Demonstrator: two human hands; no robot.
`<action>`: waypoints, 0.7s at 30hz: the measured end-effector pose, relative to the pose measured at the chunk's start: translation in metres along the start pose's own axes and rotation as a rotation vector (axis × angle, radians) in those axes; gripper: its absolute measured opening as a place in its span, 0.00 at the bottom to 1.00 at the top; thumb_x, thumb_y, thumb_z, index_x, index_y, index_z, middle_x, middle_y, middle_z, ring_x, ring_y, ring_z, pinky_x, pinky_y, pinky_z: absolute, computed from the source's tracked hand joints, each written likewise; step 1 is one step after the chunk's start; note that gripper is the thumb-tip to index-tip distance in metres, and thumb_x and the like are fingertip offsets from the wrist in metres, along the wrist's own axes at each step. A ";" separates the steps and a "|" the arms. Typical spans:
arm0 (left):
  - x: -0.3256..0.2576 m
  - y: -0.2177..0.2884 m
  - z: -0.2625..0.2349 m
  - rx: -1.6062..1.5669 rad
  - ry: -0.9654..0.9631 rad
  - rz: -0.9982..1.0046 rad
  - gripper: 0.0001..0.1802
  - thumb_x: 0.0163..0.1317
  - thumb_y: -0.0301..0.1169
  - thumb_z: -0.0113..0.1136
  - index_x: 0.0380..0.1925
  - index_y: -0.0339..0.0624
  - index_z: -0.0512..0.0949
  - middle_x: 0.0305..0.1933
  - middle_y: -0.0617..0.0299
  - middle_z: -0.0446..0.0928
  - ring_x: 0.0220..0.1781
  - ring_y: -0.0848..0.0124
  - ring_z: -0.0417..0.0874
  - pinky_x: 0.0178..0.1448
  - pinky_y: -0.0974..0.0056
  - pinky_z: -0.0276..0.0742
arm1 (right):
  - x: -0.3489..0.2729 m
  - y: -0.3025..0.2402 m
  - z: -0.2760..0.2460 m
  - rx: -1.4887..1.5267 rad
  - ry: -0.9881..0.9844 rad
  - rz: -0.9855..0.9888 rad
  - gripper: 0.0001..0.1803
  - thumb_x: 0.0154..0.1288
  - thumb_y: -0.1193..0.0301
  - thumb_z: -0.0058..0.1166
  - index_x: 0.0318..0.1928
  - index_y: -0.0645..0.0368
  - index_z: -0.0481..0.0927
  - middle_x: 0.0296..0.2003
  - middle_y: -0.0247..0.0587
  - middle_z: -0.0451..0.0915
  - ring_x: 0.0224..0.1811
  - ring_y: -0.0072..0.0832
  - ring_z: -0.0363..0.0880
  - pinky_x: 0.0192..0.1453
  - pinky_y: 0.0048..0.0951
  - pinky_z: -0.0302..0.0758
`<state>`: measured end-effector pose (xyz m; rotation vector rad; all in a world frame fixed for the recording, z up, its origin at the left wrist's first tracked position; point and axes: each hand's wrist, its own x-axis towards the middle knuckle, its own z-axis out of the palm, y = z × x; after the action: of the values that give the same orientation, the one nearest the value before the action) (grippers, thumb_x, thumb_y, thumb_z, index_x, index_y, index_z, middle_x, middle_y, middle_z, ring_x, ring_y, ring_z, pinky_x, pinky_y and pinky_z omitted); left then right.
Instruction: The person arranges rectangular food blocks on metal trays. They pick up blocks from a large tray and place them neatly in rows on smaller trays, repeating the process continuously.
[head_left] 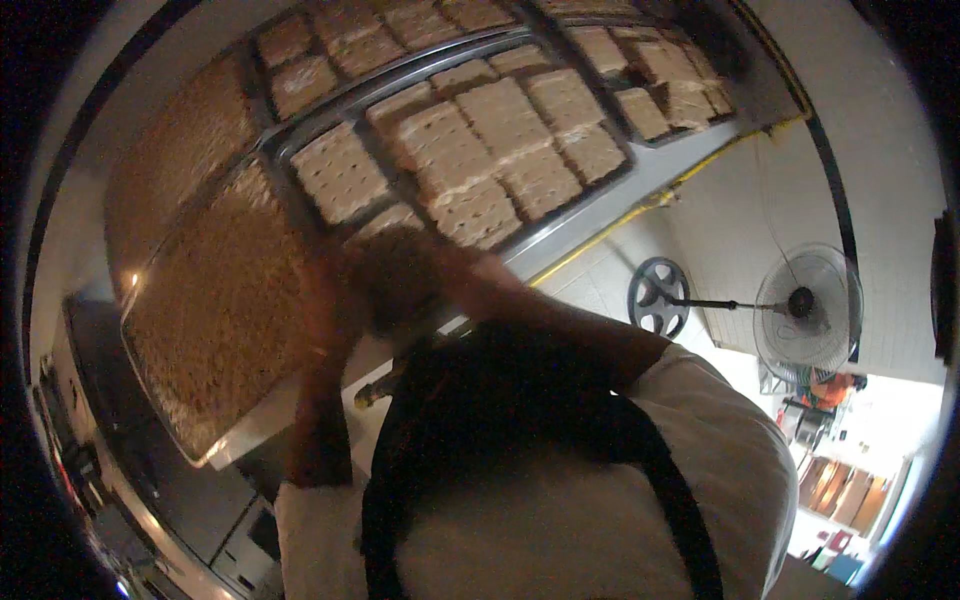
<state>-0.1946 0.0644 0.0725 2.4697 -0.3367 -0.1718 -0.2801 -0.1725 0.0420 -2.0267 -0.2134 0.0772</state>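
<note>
Reaching up and across the metal tray (600, 215), both hands are a motion-blurred mass: the left hand (330, 300) beside the big uncut slab (215, 300) and the right hand (410, 275) just at the nearest cut square pieces (470, 165), so I cannot tell whether either grip is open or has hold of anything. It would go best, I judge, by lifting one square flat, clear of the tray's dividers. A standing fan (805, 305) is well apart on the floor.
</note>
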 end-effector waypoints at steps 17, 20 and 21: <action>-0.061 0.076 0.080 0.228 0.202 0.251 0.21 0.61 0.30 0.70 0.56 0.44 0.82 0.60 0.52 0.81 0.67 0.46 0.75 0.73 0.43 0.67 | -0.096 0.140 -0.330 -0.696 0.729 0.289 0.32 0.63 0.63 0.68 0.66 0.55 0.74 0.59 0.53 0.78 0.63 0.52 0.75 0.64 0.49 0.76; -0.066 0.047 0.105 0.311 0.119 0.131 0.22 0.60 0.27 0.71 0.55 0.42 0.82 0.58 0.50 0.81 0.66 0.46 0.76 0.72 0.43 0.68 | -0.110 0.186 -0.421 -0.892 0.958 0.582 0.49 0.59 0.48 0.70 0.73 0.58 0.65 0.63 0.63 0.74 0.66 0.60 0.72 0.70 0.53 0.71; -0.071 0.039 0.113 0.252 0.169 0.124 0.21 0.60 0.27 0.71 0.55 0.42 0.82 0.57 0.49 0.82 0.66 0.47 0.76 0.72 0.44 0.69 | -0.110 0.197 -0.444 -0.853 1.001 0.633 0.52 0.57 0.44 0.70 0.74 0.58 0.64 0.64 0.65 0.72 0.67 0.61 0.71 0.70 0.54 0.71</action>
<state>-0.2933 -0.0109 0.0095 2.6774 -0.4608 0.1397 -0.2992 -0.6704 0.0614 -2.6005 1.2037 -0.7326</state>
